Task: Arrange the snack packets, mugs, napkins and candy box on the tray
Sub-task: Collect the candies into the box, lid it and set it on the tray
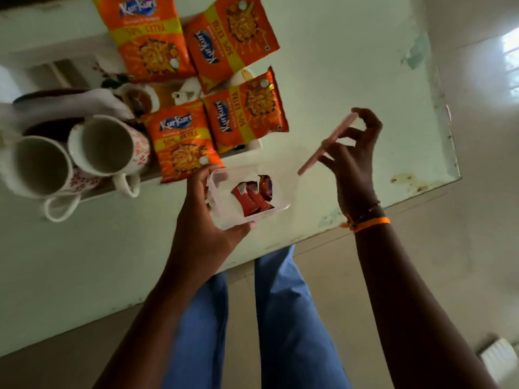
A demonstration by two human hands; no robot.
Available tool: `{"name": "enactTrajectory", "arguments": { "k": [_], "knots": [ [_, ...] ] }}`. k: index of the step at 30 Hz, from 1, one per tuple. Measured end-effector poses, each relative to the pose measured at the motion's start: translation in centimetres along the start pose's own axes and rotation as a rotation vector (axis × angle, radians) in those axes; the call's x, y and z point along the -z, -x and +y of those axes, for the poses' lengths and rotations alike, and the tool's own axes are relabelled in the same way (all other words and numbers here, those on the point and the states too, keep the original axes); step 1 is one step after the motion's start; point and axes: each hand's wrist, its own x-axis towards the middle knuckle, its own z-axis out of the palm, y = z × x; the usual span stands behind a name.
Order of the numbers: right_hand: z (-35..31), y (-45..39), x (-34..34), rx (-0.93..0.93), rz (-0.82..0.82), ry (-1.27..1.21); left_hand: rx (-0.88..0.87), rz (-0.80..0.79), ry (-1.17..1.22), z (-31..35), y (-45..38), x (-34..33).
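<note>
My left hand (207,220) grips a clear plastic candy box (278,189) from its left side, just above the table's near edge; red candy wrappers (254,197) lie inside. My right hand (354,153) pinches the box's pink lid (327,144), tilted edge-on to the right of the box. Several orange snack packets (182,144) lie on a white tray (252,146). Two white floral mugs (108,144) stand at the tray's left end. A white napkin (98,103) lies behind the mugs.
The pale green table (351,66) has bare room to the right, with its edge and corner (455,178) close by. A small white teapot-like piece (186,92) and a small dish (140,101) sit among the packets. My blue-trousered legs (280,318) are below.
</note>
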Motion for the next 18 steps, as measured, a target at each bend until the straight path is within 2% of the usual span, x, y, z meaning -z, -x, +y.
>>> {"name": "enactTrajectory", "arguments": {
  "k": [2, 4, 11, 18],
  "knots": [
    [-1.1, 2.2, -1.7, -0.135, -0.090, -0.345, 0.007, -0.020, 0.033, -0.3, 0.4, 1.9],
    [-1.5, 4.2, -3.7, -0.228, -0.210, -0.478, 0.035, -0.045, 0.113, -0.8, 0.9, 4.0],
    [-1.7, 9.3, -10.3, -0.262, -0.528, -0.463, 0.068, -0.097, 0.417, -3.2, 1.5, 10.7],
    [-2.7, 10.5, -13.8, -0.189, -0.752, -0.148, 0.051, -0.145, 0.527, -5.2, 2.0, 15.3]
  ]
}}
